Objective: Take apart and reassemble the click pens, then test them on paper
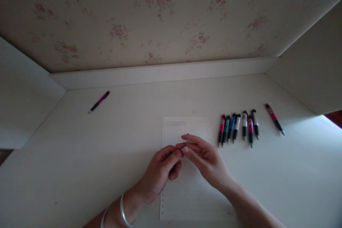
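Observation:
My left hand (166, 164) and my right hand (205, 157) meet above a sheet of lined paper (181, 199). Between their fingertips is a thin, silvery piece (187, 143), small and slanted, like a pen part; its exact kind is too small to make out. The left thumb and forefinger pinch its lower end. Around its upper part close the thumb and fingers of the right hand, which partly hide it. A small dark spot shows just behind the right fingertips. The paper lies flat, with punched holes down its left edge and faint writing at the top.
Several pens (226, 128) in pink, green, blue and white lie in a row right of the paper. A pink-and-black pen (274, 118) lies farther right, and a purple-and-black pen (99, 101) at the far left. White side panels and a floral wall (160, 25) bound the white desk (80, 156).

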`<control>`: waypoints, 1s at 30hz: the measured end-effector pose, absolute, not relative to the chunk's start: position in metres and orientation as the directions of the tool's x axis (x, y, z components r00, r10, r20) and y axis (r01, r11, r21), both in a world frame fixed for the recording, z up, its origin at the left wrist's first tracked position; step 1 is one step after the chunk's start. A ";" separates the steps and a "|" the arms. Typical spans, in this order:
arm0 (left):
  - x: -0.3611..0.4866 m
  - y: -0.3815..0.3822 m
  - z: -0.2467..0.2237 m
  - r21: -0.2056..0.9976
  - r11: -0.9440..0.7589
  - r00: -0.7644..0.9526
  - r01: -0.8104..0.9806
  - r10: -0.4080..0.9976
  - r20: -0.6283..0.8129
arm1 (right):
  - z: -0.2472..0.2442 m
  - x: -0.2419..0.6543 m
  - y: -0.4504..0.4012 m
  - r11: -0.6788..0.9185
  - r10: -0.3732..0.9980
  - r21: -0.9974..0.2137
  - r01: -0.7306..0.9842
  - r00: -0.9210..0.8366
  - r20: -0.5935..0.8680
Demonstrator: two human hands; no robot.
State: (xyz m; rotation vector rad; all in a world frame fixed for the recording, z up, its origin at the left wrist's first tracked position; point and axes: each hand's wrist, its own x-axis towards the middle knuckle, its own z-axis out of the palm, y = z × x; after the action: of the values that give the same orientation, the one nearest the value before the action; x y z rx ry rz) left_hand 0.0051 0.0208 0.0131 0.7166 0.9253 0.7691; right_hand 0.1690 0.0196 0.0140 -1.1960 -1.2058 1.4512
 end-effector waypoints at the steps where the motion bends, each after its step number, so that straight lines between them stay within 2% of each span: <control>1: 0.005 0.021 0.012 0.809 0.525 0.391 -0.265 0.825 -0.407 | 0.014 0.170 0.020 -0.132 0.980 -0.991 -0.020 -0.154 -0.127; 4: 0.004 0.020 0.010 0.813 0.514 0.392 -0.274 0.832 -0.393 | 0.014 0.176 0.023 -0.063 0.997 -0.994 0.093 -0.036 -0.067; 6: 0.003 0.019 0.008 0.806 0.519 0.386 -0.284 0.832 -0.399 | 0.013 0.183 0.028 0.026 0.992 -0.945 0.327 0.112 0.066; 7: 0.003 0.019 0.008 0.803 0.522 0.385 -0.288 0.831 -0.402 | 0.011 0.187 0.031 0.069 0.975 -0.872 0.485 0.151 0.161; 9: 0.002 0.018 0.007 0.796 0.526 0.388 -0.299 0.829 -0.402 | 0.007 0.192 0.037 0.158 0.943 -0.647 0.746 0.080 0.322; 11: 0.002 0.018 0.007 0.791 0.530 0.391 -0.305 0.827 -0.403 | 0.003 0.195 0.040 0.211 0.932 -0.454 0.866 -0.038 0.361; 13: 0.001 0.018 0.008 0.783 0.538 0.390 -0.311 0.824 -0.411 | -0.002 0.195 0.041 0.245 0.933 -0.371 0.896 -0.115 0.340; 15: 0.001 0.019 0.009 0.776 0.545 0.390 -0.317 0.821 -0.417 | -0.003 0.192 0.039 0.278 0.931 -0.358 0.891 -0.158 0.329; 19: 0.002 0.019 0.009 0.779 0.536 0.407 -0.324 0.823 -0.397 | 0.000 0.185 0.036 0.333 0.921 -0.453 0.827 -0.181 0.346; 22: 0.002 0.019 0.009 0.780 0.531 0.404 -0.331 0.827 -0.391 | 0.005 0.183 0.035 0.285 0.934 -0.660 0.695 -0.048 0.353; 24: 0.002 0.019 0.008 0.785 0.529 0.401 -0.323 0.828 -0.393 | 0.008 0.184 0.036 0.168 0.956 -0.829 0.533 0.117 0.269; 26: 0.002 0.019 0.008 0.794 0.528 0.403 -0.302 0.825 -0.395 | 0.010 0.185 0.037 0.033 0.960 -0.952 0.304 0.256 0.115; 28: 0.001 0.019 0.009 0.802 0.526 0.410 -0.284 0.822 -0.395 | 0.012 0.186 0.039 -0.039 0.944 -0.998 0.057 0.330 -0.018; 30: 0.001 0.019 0.009 0.807 0.522 0.412 -0.276 0.823 -0.391 | 0.015 0.185 0.041 -0.045 0.931 -0.984 -0.172 0.349 -0.104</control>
State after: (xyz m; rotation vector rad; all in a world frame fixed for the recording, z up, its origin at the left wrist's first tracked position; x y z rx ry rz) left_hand 0.0009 0.0191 0.0086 0.7257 0.8859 0.7730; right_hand 0.1854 0.0406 0.0145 -1.2953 -0.7870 1.0618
